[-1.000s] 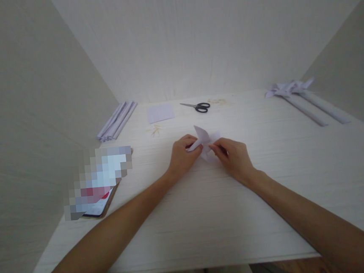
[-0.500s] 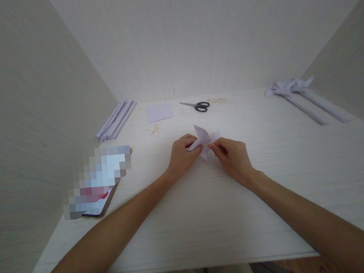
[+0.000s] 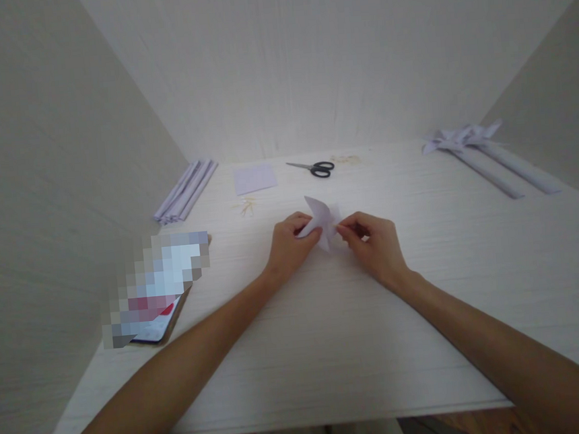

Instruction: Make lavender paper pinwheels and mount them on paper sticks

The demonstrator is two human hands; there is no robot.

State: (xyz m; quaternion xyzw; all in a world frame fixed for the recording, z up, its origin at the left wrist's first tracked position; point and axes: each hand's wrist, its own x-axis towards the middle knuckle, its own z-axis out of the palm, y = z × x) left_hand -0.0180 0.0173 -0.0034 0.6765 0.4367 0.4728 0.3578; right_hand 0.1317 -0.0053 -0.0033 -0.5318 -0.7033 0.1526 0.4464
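Observation:
A pale lilac paper pinwheel (image 3: pixel 323 219) is between my hands above the middle of the table. My left hand (image 3: pixel 292 242) is closed on it, thumb and fingers gripping its left blade and centre. One curled blade stands up above that hand. At the pinwheel's right side my right hand (image 3: pixel 373 245) is in a pinch, thumb against forefinger. What those fingertips hold is too small to make out. Behind the hands, scissors (image 3: pixel 320 169) with black handles lie on the table beside a square lilac paper (image 3: pixel 254 178).
Rolled paper sticks (image 3: pixel 186 192) lie in a bundle at the left. Finished-looking pinwheels on sticks (image 3: pixel 487 159) lie at the right. A phone (image 3: pixel 169 322), partly blurred, rests by my left arm. Thin pale sticks (image 3: pixel 246 206) are scattered near the square paper. Walls enclose the table's back and sides.
My right hand has drawn slightly to the right, away from the pinwheel's centre. The pinwheel has tilted a little to the left, while my left hand keeps its grip.

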